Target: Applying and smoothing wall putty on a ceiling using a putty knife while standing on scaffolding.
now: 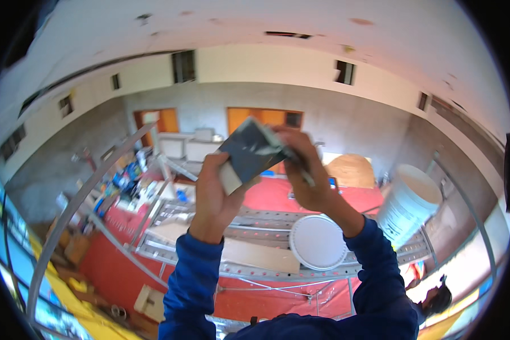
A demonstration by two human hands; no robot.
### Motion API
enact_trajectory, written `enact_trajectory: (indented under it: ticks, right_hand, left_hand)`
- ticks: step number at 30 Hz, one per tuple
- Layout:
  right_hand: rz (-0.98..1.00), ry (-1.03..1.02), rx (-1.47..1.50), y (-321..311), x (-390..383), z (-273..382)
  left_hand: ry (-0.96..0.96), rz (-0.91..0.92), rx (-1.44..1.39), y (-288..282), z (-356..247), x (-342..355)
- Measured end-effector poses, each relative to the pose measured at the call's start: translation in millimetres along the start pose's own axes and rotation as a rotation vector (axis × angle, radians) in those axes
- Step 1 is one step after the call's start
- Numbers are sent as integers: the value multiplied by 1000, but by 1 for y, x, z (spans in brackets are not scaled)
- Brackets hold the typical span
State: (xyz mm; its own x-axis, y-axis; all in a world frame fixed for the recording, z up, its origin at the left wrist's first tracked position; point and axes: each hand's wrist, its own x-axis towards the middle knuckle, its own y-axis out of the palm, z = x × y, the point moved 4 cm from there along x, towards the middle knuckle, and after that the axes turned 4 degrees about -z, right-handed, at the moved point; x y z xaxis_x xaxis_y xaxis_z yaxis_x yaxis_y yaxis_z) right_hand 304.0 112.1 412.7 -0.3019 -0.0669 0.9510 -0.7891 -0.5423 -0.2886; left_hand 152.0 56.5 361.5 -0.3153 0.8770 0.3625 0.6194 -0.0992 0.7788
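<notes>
In front of me, over the scaffold platform, I hold up a pale block with a dark grey sheet on it, which looks like a sanding block with sandpaper. My left hand is closed around its lower left side, thumb along the edge. My right hand is closed at its right end, with fingers over the top corner and a thin dark edge showing beneath them. Motion blurs the right fingers, and the block hides part of both grips.
A white lid lies on the perforated metal platform beside a pale board. A large white bucket stands at the right. Metal rails flank me. Red sheeting covers the floor below; another person is at lower right.
</notes>
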Motion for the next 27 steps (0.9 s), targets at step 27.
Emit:
enact_trajectory:
  ticks: [27]
  right_hand:
    - [-1265, -279, -615, -531, 146, 56]
  left_hand:
    - [370, -331, 1248, -93, -16, -92]
